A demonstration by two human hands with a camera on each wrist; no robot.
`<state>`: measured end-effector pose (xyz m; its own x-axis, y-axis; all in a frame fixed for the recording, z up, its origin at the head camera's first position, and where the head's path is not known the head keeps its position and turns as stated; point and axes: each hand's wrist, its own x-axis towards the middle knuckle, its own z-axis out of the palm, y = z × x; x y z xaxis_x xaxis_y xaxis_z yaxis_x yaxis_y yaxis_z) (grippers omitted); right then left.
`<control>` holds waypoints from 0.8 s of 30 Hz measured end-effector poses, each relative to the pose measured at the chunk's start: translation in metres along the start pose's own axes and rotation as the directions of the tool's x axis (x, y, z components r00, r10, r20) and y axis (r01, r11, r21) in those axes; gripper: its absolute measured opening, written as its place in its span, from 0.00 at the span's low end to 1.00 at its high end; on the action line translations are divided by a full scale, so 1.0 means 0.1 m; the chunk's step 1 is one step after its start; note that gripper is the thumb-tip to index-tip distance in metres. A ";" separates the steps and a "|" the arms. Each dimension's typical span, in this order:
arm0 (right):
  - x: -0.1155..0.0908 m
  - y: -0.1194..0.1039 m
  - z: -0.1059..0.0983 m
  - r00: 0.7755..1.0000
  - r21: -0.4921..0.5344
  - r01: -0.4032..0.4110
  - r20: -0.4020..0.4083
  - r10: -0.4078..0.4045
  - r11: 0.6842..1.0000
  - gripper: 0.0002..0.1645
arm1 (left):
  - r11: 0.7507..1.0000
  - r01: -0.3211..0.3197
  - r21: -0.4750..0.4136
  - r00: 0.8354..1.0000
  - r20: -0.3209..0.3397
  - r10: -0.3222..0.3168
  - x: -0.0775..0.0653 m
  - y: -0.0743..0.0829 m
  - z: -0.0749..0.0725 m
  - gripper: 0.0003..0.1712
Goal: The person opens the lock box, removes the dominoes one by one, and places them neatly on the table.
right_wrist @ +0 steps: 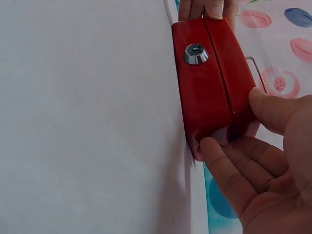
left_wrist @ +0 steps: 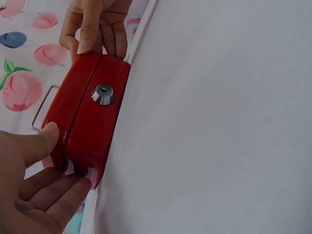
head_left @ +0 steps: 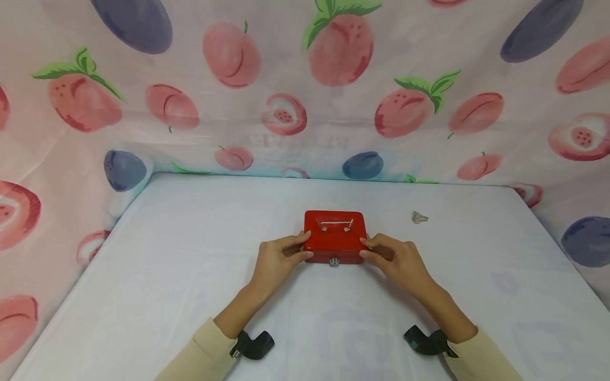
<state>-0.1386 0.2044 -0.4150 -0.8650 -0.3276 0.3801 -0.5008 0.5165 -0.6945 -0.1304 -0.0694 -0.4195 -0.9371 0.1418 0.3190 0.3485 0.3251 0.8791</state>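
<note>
Your two hands grasp a small red cash box (head_left: 335, 236) by its ends: your left hand (head_left: 278, 259) has its thumb on the lid and its fingers against the left side, and your right hand (head_left: 395, 260) holds the right side the same way. The box sits flat near the middle of the bench (head_left: 190, 275), its wire handle (head_left: 336, 224) lying folded on top and its lock (head_left: 334, 261) facing you.

As far as progress goes, the lid is down and closed; the wrist views show the seam tight and the lock (left_wrist: 102, 94) with no key in it. A small key (head_left: 420, 217) lies on the bench well apart from the box, behind it and to your right, untouched. So I judge the box is only steadied, and any unlocking and opening are not yet done.

The bench wears a plain white cover, and a pink cloth (head_left: 305, 90) printed with peaches and plums hangs round it on three sides.
</note>
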 end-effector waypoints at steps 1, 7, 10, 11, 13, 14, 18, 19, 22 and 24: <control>-0.01 -0.01 0.00 1.000 -0.002 -0.003 0.006 0.003 1.000 0.14 | 1.000 0.001 0.001 1.000 -0.001 -0.001 -0.01 0.00 0.00 0.26; -0.06 -0.04 -0.01 1.000 -0.037 -0.005 0.016 0.006 0.999 0.15 | 1.000 0.014 -0.001 1.000 0.012 -0.014 -0.06 0.02 -0.02 0.25; -0.08 -0.05 -0.01 1.000 -0.023 0.006 0.018 -0.006 1.000 0.14 | 1.000 0.017 -0.001 1.000 0.019 -0.017 -0.09 0.03 -0.03 0.25; -0.09 -0.05 -0.01 1.000 -0.016 0.012 0.020 -0.012 1.000 0.14 | 1.000 0.017 0.000 1.000 0.022 -0.017 -0.09 0.04 -0.03 0.25; -0.10 -0.06 -0.02 1.000 -0.003 0.023 0.021 -0.023 1.000 0.14 | 1.000 0.023 0.000 0.999 0.031 -0.023 -0.11 0.06 -0.04 0.25; -0.10 -0.06 -0.02 0.999 0.003 0.028 0.022 -0.028 1.000 0.14 | 1.000 0.029 -0.003 0.999 0.034 -0.028 -0.11 0.07 -0.04 0.25; -0.12 -0.10 -0.03 0.998 0.027 0.056 0.023 -0.056 0.998 0.14 | 0.998 0.057 -0.011 0.997 0.051 -0.056 -0.13 0.07 -0.05 0.25; -0.13 -0.10 -0.03 0.998 0.028 0.066 0.024 -0.066 0.997 0.15 | 0.998 0.060 -0.013 0.997 0.053 -0.060 -0.14 0.08 -0.05 0.25; -0.14 -0.12 -0.04 0.996 0.020 0.079 0.031 -0.080 0.997 0.16 | 0.997 0.070 -0.015 0.996 0.058 -0.069 -0.16 0.08 -0.05 0.25; -0.16 -0.12 -0.04 0.996 0.002 0.078 0.033 -0.078 0.997 0.17 | 0.998 0.069 -0.015 0.996 0.061 -0.067 -0.17 0.09 -0.06 0.25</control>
<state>-0.1195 0.2067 -0.4103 -0.8219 -0.3930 0.4123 -0.5665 0.4881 -0.6639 -0.1117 -0.0743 -0.4150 -0.9554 0.1767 0.2366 0.2831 0.3199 0.9042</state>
